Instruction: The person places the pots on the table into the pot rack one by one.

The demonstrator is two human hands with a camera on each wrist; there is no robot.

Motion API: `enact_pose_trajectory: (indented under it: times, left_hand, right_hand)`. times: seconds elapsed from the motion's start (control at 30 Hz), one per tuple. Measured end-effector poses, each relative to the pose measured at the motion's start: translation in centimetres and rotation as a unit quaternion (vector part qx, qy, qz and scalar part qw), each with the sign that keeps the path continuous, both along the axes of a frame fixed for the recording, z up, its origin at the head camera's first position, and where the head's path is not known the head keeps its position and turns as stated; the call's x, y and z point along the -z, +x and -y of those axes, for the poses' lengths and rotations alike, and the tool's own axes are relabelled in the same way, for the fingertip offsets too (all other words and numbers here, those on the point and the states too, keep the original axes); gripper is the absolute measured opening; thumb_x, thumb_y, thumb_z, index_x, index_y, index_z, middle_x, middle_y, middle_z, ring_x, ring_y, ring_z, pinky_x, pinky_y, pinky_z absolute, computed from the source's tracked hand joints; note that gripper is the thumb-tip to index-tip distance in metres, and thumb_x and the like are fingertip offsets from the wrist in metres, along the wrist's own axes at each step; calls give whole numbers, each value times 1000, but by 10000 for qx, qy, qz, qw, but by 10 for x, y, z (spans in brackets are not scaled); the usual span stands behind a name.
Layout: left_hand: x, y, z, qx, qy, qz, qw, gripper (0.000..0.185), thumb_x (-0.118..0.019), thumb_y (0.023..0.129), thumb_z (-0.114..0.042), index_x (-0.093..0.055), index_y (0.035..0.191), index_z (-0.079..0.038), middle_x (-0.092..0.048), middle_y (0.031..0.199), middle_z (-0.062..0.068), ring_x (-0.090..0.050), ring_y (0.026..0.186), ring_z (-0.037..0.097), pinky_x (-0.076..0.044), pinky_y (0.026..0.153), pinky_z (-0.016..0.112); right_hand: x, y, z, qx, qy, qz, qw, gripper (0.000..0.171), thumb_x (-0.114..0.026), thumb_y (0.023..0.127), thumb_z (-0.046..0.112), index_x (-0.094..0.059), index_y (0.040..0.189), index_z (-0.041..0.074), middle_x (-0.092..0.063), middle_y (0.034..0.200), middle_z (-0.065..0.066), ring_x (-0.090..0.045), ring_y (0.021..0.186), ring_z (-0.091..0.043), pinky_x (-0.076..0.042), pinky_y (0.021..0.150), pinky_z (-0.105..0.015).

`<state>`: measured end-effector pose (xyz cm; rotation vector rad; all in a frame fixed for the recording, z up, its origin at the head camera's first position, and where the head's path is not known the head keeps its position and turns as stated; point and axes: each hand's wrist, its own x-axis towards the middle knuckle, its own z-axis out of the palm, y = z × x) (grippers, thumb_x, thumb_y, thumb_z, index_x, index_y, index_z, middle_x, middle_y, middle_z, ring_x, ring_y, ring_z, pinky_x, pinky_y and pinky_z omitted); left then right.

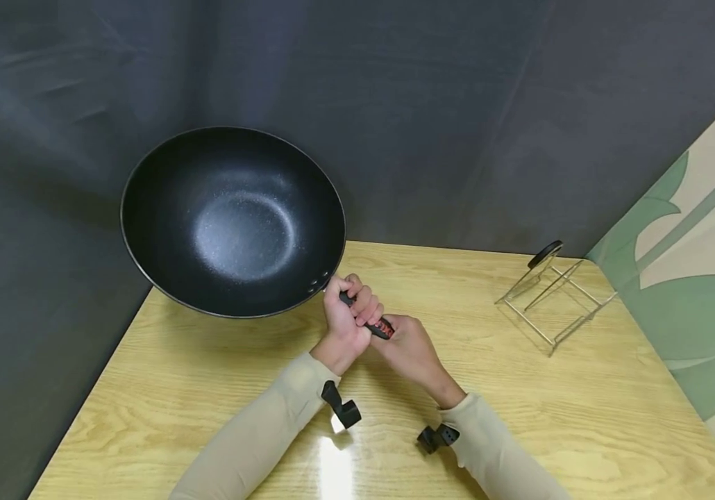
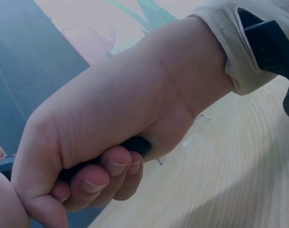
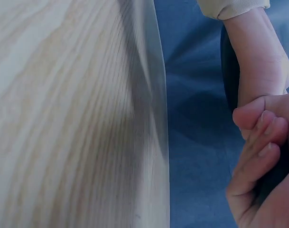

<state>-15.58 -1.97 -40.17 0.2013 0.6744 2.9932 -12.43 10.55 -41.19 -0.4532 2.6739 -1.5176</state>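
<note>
A black wok [image 1: 232, 222] hangs in the air over the table's far left corner, its bowl tilted toward me. Both hands hold its handle [image 1: 382, 328], of which a short black and red stretch shows between them. My left hand [image 1: 346, 316] grips the handle close to the bowl. My right hand [image 1: 410, 351] grips its end, just behind the left. In the left wrist view the right hand [image 2: 120, 104] has its fingers curled round the black handle [image 2: 135, 145]. The right wrist view shows the left wrist [image 3: 258, 61] and curled fingers [image 3: 256, 156] at the right edge.
The wooden table [image 1: 520, 417] runs from the dark cloth backdrop [image 1: 457, 104] to me. A wire rack [image 1: 554, 298] with a round black pad stands at the back right. A wall with a green leaf pattern [image 1: 695, 278] closes the right side.
</note>
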Motion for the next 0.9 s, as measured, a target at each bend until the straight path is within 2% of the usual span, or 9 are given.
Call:
enact_pose_trajectory:
  times: [0.27,0.47,0.63,0.9]
  left_hand:
    - [-4,1,-6,182,-277,-204,9992,25,-28,89,-16,-30,64,-21,-29,43,-12,-30,35,1,-21,40,21]
    - [-11,2,-12,374,-519,-255,9976,27,-29,89,-15,-31,64,-22,-30,43,-13,-29,35,0,-21,39,20]
    - [-16,6,-20,646,-699,-225,9952,26,-30,87,-14,-31,63,-22,-29,43,-13,-28,35,0,-22,38,19]
    - [-26,9,-37,1162,-815,-297,9894,25,-31,87,-12,-28,63,-21,-29,43,-12,-27,35,1,-23,38,19]
  right_hand:
    - [0,5,-3,271,-323,153,9990,34,-74,91,16,-53,63,14,-40,55,7,-36,50,-10,-28,49,-24]
    - [2,11,-5,419,-693,260,9964,38,-73,92,15,-49,64,13,-38,56,6,-34,51,-10,-27,49,-24]
    - [2,19,-11,500,-967,386,9933,33,-73,93,12,-52,67,11,-40,58,4,-35,52,-10,-28,49,-23]
    - [-3,29,-24,743,-1204,618,9880,27,-69,92,7,-53,71,9,-39,53,2,-32,45,-10,-24,43,-23]
